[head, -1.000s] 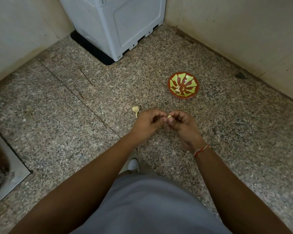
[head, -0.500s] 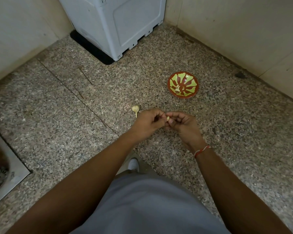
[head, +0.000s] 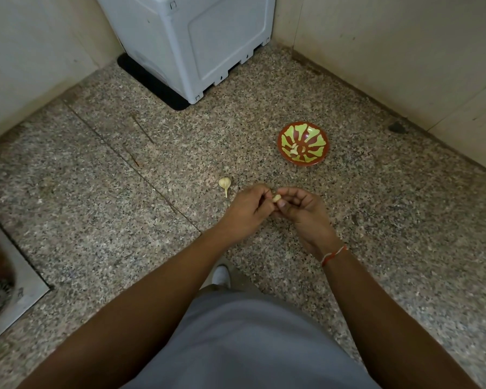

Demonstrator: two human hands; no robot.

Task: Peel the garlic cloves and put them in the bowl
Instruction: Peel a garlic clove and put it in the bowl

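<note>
Pale clove (head: 277,198) between both hands' fingers (head: 283,204)

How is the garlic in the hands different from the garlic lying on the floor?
The garlic clove is pinched between the left hand and right hand; the garlic bulb lies untouched on the floor. The clove is smaller and stemless; the bulb is rounder, with a thin stalk. Both are pale cream.

Floor (head: 376,234) speckled polished stone, bowl (head: 321,136) glossy glazed, cabinet (head: 197,37) matt grey plastic, drain plate (head: 26,282) brushed metal.
</note>
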